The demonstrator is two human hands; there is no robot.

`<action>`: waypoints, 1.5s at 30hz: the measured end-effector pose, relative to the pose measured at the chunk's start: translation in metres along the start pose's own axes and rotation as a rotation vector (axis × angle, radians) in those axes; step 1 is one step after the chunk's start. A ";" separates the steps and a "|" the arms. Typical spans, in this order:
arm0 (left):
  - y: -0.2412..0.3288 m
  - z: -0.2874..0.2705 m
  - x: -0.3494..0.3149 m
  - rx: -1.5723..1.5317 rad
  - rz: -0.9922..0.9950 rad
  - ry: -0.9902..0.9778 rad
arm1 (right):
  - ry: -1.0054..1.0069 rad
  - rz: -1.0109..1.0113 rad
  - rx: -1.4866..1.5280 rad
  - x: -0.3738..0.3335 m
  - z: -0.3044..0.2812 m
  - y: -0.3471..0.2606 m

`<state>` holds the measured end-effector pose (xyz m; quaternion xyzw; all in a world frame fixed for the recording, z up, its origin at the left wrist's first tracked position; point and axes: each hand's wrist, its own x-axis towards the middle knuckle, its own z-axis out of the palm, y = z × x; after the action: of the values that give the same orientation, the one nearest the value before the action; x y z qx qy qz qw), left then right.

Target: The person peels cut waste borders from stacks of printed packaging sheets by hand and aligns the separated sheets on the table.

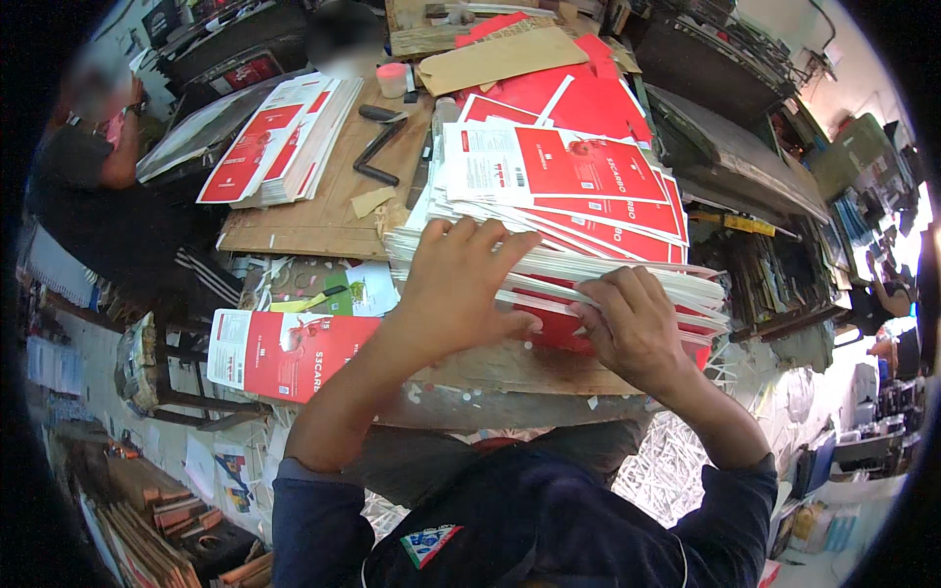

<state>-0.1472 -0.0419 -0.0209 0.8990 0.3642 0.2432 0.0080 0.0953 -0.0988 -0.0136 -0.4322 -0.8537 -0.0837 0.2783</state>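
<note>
A thick stack of red-and-white printed card sheets [598,171] lies in front of me, its upper sheets fanned out unevenly. My left hand [459,284] rests at the left part of the stack's near edge, fingers spread and thumb apart. At the right part of that edge, my right hand [635,318] is closed, its curled fingers and thumb on the sheet edges. Its palm hides how many sheets it grips. Left of my left forearm, a single printed sheet [294,353] lies flat, partly covered by the arm.
A second stack of printed sheets [279,142] stands at the far left. Beside it are a black crank-shaped handle [377,152] and a pink-lidded jar [391,80]. A cutter knife [319,298] lies nearer. Brown cardboard [502,61] covers red sheets behind. Another person [108,186] is at left.
</note>
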 end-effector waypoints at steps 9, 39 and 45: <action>0.006 -0.004 0.004 0.044 -0.013 -0.046 | -0.220 0.029 0.168 0.013 -0.013 0.009; -0.008 0.011 -0.005 -0.051 0.293 0.310 | -0.640 0.136 -0.032 0.050 -0.005 0.027; -0.021 -0.014 -0.040 0.053 0.390 0.136 | -0.722 0.129 0.042 0.053 -0.003 0.026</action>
<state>-0.1917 -0.0546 -0.0302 0.9339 0.1892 0.2904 -0.0875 0.0922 -0.0473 0.0157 -0.4810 -0.8694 0.1094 -0.0276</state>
